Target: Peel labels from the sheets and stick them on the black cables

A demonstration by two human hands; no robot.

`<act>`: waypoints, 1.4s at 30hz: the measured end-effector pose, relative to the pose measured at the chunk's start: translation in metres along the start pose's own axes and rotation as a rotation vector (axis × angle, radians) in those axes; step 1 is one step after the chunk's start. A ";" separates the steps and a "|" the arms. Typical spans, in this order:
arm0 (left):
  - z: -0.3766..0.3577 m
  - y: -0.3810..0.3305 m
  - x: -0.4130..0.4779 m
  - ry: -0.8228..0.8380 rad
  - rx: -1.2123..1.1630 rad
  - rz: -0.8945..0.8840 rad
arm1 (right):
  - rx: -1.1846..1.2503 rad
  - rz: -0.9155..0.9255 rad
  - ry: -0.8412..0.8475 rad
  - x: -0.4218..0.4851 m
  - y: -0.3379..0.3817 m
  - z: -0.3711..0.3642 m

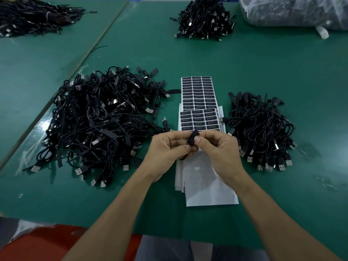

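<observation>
My left hand [169,147] and my right hand [220,149] meet over the label sheets, both pinching one small black cable part [193,138] between thumbs and fingertips. Its thin black cord shows below my left palm. Whether a label is on it I cannot tell. Right behind my hands lie the label sheets [197,102], white backing with rows of black labels; peeled white backing [207,185] lies under my wrists. A big pile of black cables [98,121] is to the left, a smaller pile [261,129] to the right.
The green table [188,53] carries more cable heaps at the far left [32,17] and far middle [205,17]. A clear plastic bag [293,10] sits at the far right. A seam runs diagonally across the table on the left.
</observation>
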State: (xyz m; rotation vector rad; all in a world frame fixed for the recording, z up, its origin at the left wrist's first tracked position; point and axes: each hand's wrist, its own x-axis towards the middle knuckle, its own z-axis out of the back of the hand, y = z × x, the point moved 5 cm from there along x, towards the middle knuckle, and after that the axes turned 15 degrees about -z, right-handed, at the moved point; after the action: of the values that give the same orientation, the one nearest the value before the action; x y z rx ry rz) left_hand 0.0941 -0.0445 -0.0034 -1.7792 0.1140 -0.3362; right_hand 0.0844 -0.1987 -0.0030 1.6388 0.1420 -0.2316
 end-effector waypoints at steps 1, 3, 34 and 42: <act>0.000 0.000 0.000 -0.002 0.004 0.001 | -0.004 0.001 0.001 0.000 0.000 0.000; -0.001 0.001 0.000 -0.006 0.010 0.001 | -0.015 0.008 0.006 0.000 0.001 0.000; -0.001 0.003 0.001 -0.028 -0.039 0.023 | -0.091 -0.006 -0.191 -0.004 0.000 -0.004; 0.000 0.005 0.001 -0.033 -0.008 0.024 | -0.117 -0.004 -0.227 -0.003 -0.003 -0.005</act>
State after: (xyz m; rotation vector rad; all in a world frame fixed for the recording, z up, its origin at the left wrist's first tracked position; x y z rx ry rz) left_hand 0.0953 -0.0458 -0.0079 -1.7893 0.1133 -0.2895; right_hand 0.0807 -0.1937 -0.0047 1.4846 -0.0144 -0.4029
